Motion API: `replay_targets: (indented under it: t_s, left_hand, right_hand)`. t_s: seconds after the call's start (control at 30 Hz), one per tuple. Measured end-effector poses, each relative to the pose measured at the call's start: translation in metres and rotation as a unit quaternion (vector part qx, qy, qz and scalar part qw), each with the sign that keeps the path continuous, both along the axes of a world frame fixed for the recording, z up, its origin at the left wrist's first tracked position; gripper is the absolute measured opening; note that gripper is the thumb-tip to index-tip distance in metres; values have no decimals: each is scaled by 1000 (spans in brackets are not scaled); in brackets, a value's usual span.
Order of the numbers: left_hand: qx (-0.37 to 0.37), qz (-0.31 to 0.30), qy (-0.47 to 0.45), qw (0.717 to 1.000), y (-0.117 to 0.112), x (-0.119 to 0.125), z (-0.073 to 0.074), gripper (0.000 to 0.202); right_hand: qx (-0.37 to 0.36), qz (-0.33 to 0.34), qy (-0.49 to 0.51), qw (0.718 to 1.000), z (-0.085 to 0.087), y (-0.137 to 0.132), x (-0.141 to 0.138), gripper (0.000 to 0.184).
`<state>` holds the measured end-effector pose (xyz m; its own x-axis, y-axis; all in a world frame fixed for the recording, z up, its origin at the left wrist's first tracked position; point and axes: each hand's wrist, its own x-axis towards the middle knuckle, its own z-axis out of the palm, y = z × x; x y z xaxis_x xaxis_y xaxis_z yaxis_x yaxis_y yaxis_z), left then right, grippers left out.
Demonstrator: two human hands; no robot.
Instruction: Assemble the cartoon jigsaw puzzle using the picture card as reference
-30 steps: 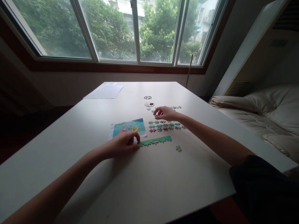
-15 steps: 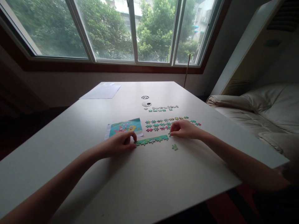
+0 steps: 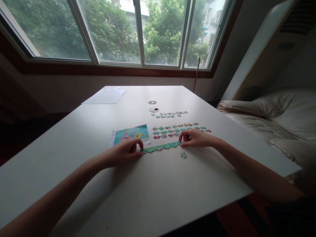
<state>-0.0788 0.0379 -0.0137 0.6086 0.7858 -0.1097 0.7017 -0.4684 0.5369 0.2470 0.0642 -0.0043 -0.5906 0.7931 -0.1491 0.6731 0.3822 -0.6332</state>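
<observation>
Pinch right, curl left!
Our right hand (image 3: 194, 137) pinches the end piece (image 3: 179, 143) of the puzzle strip (image 3: 160, 148); our left hand (image 3: 126, 151) curls at its other end, grip unclear, seemingly bracing. Beyond, loose pieces (image 3: 156, 137) sit in rows, presumably for easy picking.

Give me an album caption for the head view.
Left hand and right hand at opposite ends of a narrow green jigsaw strip on a white tabletop.

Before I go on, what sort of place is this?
Probably a living room in a home: there's a padded leather-look sofa, a wide sliding window and jigsaw pieces laid out in rows.
</observation>
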Motion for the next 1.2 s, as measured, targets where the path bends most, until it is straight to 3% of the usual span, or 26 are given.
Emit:
replay_targets:
  t_s: [0.77, 1.0, 1.2]
  left_hand:
    - [-1, 2, 4, 1000, -1, 0, 1, 28]
    - [-1, -2, 0, 1000, 0, -1, 3, 27]
    - [-13, -3, -4, 1000, 1, -5, 4, 24]
  right_hand:
    - [3, 9, 17, 1000, -3, 0, -1, 20]
    - [-32, 33, 15, 999, -1, 3, 4, 30]
    - [-14, 32, 7, 999, -3, 1, 4, 27]
